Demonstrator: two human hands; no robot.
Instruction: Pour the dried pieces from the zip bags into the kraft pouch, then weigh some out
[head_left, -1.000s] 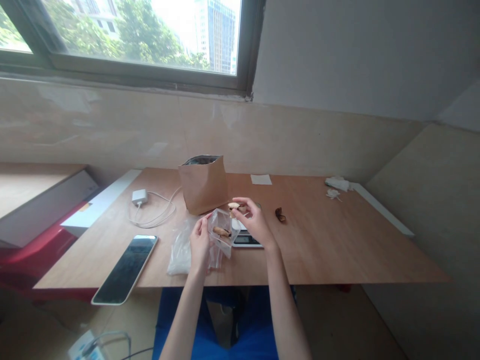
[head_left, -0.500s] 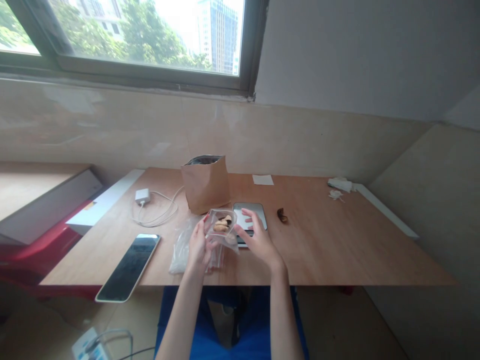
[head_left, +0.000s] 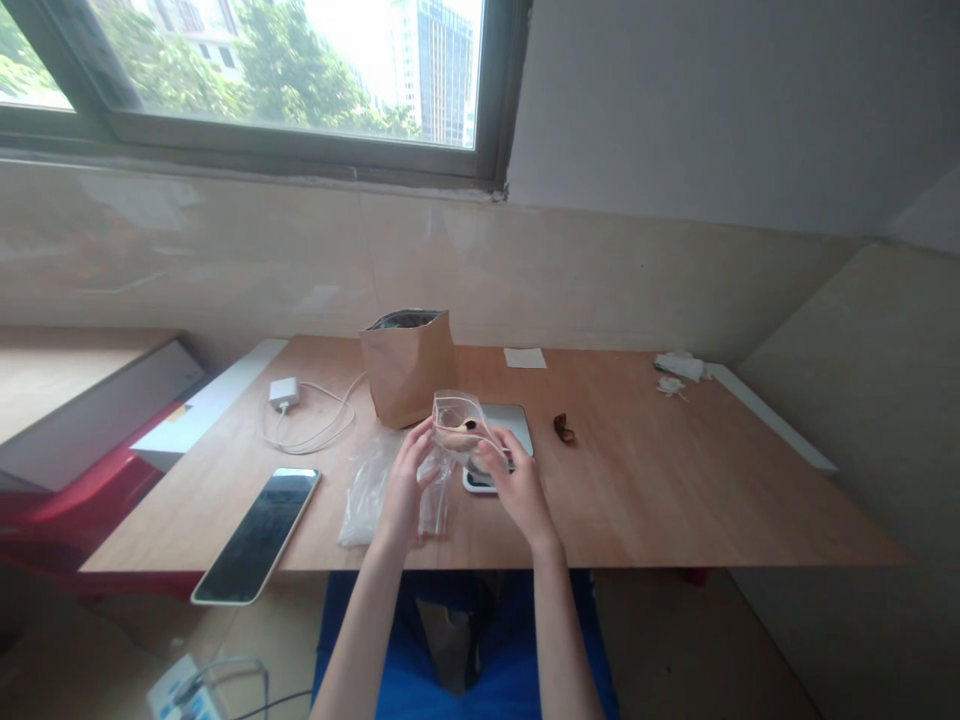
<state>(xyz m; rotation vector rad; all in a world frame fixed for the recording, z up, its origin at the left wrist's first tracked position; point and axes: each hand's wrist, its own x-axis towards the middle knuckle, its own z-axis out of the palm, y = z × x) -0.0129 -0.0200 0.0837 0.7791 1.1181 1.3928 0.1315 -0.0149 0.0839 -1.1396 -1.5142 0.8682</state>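
Between my two hands is a small clear zip bag with pale tan, dark-marked pieces inside. My left hand is closed on the bag's left edge, and my right hand grips its right side. Beneath and behind the bag lies a silver kitchen scale, partly covered by the bag and my right hand. A pile of clear plastic bags rests on the table beside my left hand. Behind stands an open brown paper pouch; its contents are hidden.
To the left lie a phone, overhanging the table's front edge, and a white charger with a coiled cable. A dark brown curled piece is right of the scale. Farther back are a white paper and crumpled tissue.
The bag has moved slightly up and right and turned, so its zip edge faces me. My right hand, spread beside it before, now holds it.
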